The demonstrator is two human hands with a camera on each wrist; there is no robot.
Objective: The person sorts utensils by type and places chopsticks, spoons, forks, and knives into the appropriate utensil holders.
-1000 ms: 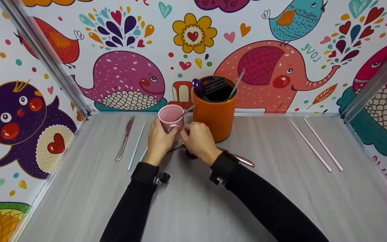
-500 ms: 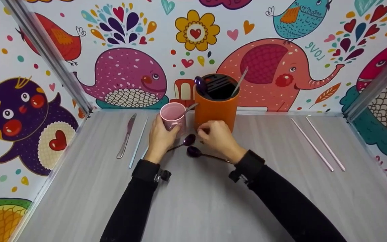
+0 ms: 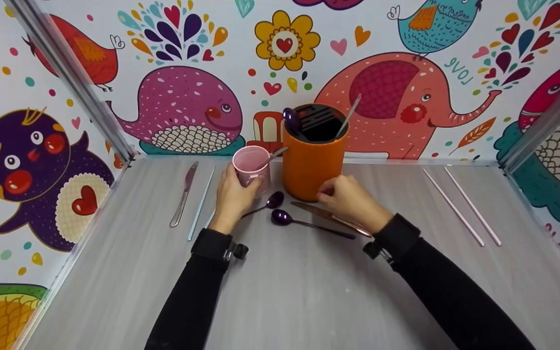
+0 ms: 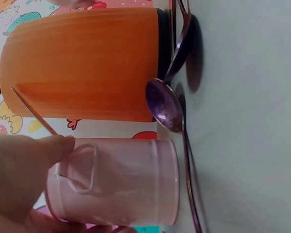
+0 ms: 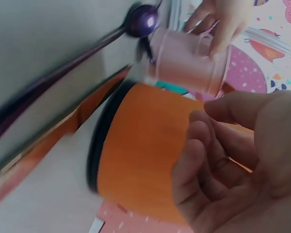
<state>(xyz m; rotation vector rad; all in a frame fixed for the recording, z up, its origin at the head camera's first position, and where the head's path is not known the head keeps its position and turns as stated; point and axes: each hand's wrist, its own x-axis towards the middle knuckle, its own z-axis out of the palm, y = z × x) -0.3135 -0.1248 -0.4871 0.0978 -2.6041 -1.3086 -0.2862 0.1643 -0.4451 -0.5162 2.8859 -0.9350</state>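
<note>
My left hand (image 3: 234, 201) grips a small pink cup (image 3: 250, 159), thumb by its little handle and fingers round the far side. A slim utensil handle (image 3: 276, 153) leans out over the cup's rim. In the left wrist view the cup (image 4: 131, 189) stands upright beside the purple spoons. My right hand (image 3: 355, 200) hovers in front of the orange utensil holder (image 3: 311, 170), fingers loosely curled with nothing between them. Below it lies a copper-coloured table knife (image 3: 328, 215). One purple spoon (image 3: 281, 217) lies beside the knife; another purple spoon (image 3: 274, 200) is partly hidden behind the left wrist.
The holder's black slotted top carries a purple spoon (image 3: 291, 119) and a thin clear-looking stick (image 3: 351, 114). To the left lie a table knife (image 3: 184, 194) and blue sticks (image 3: 201, 204). Two pink sticks (image 3: 455, 208) lie at the right. A printed wall panel closes the back.
My right hand has moved away from the cup to the right, past the holder's front, uncovering the spoons and knife. My left hand has stayed on the cup.
</note>
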